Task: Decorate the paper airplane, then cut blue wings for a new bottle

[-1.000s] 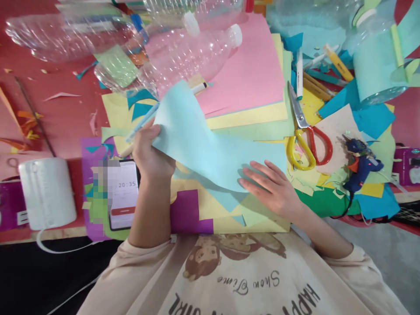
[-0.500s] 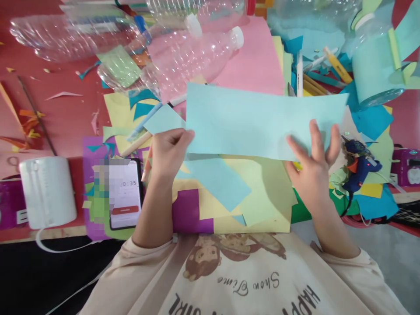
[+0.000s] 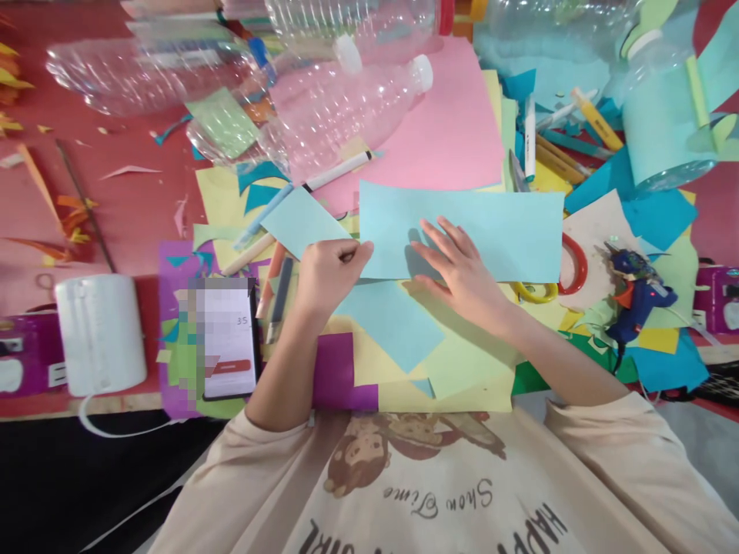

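A light blue paper sheet lies flat over a stack of coloured papers in the middle of the table. My left hand pinches its near left corner with closed fingers. My right hand rests on the sheet with its fingers stretched out flat, pressing it down. A second light blue piece lies under the sheet between my two hands. A pink sheet lies just beyond the blue one.
Clear plastic bottles lie at the back. Scissors with red and yellow handles poke out from under the blue sheet at right, beside a blue glue gun. A phone and a white roll sit at left. Paper scraps and pens lie around.
The blue sheet went from held up in the air to lying flat on the table. My right hand moved left from the sheet's right edge onto its middle.
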Tool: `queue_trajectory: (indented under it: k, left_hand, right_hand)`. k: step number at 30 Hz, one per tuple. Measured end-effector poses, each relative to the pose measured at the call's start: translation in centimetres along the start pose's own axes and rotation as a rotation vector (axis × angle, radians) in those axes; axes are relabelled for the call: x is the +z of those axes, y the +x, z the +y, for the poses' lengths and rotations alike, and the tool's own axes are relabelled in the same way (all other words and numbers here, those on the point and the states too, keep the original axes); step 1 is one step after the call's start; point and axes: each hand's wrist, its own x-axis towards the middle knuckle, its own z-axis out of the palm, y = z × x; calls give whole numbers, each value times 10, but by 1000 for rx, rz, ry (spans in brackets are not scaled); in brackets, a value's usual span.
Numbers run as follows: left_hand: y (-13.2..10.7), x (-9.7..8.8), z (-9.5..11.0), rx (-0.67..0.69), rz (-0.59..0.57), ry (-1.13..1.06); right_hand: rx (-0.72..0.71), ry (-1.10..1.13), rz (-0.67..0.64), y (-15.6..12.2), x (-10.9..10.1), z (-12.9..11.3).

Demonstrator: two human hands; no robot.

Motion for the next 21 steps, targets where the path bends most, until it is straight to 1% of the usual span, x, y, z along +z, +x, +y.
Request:
queue_trajectory:
  k: [1, 3, 4, 5, 6, 8, 9, 10, 11, 12, 14, 15, 17, 19, 21]
  left_hand:
    - [3, -2, -1, -10, 9, -39]
    - [10, -6, -6, -4, 75, -142]
    - [15, -9, -10, 25, 142, -195]
    - [21, -12, -13, 92, 228, -245]
    - [27, -15, -18, 159, 309, -241]
    - [42, -21, -27, 253, 455, -186]
    - [50, -24, -31, 272, 468, -130]
    - [59, -26, -35, 293, 503, -86]
    - [68, -28, -38, 313, 563, -61]
    - [77, -30, -40, 312, 593, -27]
    - [93, -31, -42, 261, 553, 20]
    - [99, -31, -41, 248, 514, 17]
    - [104, -31, -36, 239, 450, -18]
    - [99, -30, -26, 250, 443, -60]
    - [87, -29, -15, 274, 468, -46]
  right_hand:
    - [1, 7, 3, 1, 3, 3]
    - [8, 20, 19, 2, 8, 9]
    - [9, 23, 33, 1, 9, 11]
    - [11, 24, 54, 0, 10, 13]
    - [11, 22, 81, -1, 11, 14]
    - [12, 15, 144, -2, 11, 15]
    - [13, 12, 174, -2, 11, 15]
    - [12, 10, 202, -2, 11, 16]
    - [11, 7, 230, -2, 10, 16]
    - [12, 4, 254, -2, 10, 17]
    - [15, 5, 291, -1, 10, 18]
    - [17, 11, 305, -1, 10, 18]
    - [18, 36, 334, -1, 10, 18]
    - [18, 89, 372, -1, 8, 17]
    - [15, 199, 393, -1, 5, 15]
